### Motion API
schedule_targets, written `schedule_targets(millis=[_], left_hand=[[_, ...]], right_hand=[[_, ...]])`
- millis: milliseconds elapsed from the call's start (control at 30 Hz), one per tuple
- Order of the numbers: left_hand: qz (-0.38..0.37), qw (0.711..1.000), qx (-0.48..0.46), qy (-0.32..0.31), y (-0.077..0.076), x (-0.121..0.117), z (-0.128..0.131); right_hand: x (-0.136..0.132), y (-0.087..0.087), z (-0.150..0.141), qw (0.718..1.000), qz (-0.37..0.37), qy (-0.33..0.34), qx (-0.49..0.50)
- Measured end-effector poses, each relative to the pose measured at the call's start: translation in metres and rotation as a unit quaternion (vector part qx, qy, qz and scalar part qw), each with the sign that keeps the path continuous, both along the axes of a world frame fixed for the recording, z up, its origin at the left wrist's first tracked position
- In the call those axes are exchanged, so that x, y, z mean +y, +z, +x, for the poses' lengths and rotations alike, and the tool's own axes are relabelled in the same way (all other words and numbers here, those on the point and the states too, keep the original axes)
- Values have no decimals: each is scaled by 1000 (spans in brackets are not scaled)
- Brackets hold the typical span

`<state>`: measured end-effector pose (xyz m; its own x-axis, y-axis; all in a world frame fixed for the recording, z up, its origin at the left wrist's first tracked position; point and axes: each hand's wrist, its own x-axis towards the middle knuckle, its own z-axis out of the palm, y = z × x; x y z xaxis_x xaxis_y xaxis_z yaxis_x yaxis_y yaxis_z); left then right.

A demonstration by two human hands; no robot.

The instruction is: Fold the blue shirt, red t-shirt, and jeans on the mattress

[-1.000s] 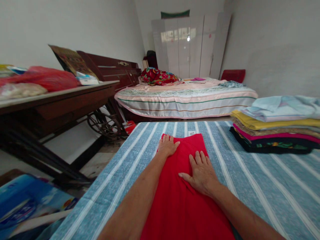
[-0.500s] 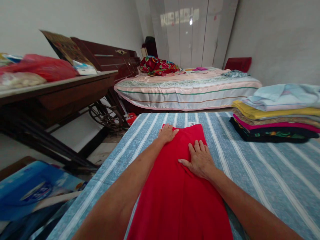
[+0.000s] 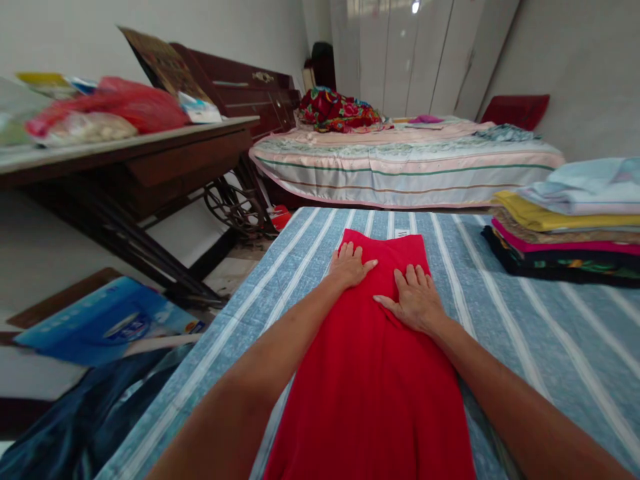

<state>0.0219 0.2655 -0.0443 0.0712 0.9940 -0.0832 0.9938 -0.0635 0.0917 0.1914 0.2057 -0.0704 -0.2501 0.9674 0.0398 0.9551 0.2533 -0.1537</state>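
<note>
A long red garment point(image 3: 373, 387) lies lengthwise on a blue-and-white striped sheet point(image 3: 505, 373), its far end narrow and straight-edged. Its near end runs out of the bottom of the view, so I cannot tell its exact kind. My left hand point(image 3: 350, 265) rests flat near the far left edge of the cloth, fingers spread. On the right half, a little closer to me, my right hand point(image 3: 414, 298) presses on it with the thumb stretched sideways, and small creases show beneath. Neither hand grips the cloth.
A stack of folded clothes point(image 3: 575, 237) sits on the right. At left stands a sewing-machine table point(image 3: 195, 150) with red plastic bags point(image 3: 145, 107). Below it are a blue package point(image 3: 120, 320) and dark cloth point(image 3: 95, 407). Another bed point(image 3: 400, 163) stands behind.
The view has shifted, so everything sits further right or higher up in places. My left hand has slid slightly inward and nearer along the red garment; my right hand stays flat on it.
</note>
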Motion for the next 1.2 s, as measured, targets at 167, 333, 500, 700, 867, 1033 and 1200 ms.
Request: schedule_targets(millis=[167, 333, 500, 700, 867, 1033, 1200], left_hand=[[5, 998, 3, -61, 19, -54, 6], [8, 994, 14, -111, 15, -136, -1], [19, 992, 9, -123, -3, -162, -9], [28, 993, -1, -111, 11, -175, -3], [3, 990, -9, -141, 24, -230, 1], [14, 990, 6, -144, 12, -261, -1], [32, 989, 17, -145, 9, -262, 0]], right_hand=[[1, 0, 2, 1000, -9, -1, -6], [1, -2, 4, 1000, -11, -7, -11], [0, 3, 5, 1000, -16, -6, -7], [-13, 29, 2, 999, -31, -32, 18], [-73, 42, -2, 998, 4, 40, 42], [-121, 29, 4, 994, -21, 103, 10], [-128, 30, 6, 995, -46, 91, 2]])
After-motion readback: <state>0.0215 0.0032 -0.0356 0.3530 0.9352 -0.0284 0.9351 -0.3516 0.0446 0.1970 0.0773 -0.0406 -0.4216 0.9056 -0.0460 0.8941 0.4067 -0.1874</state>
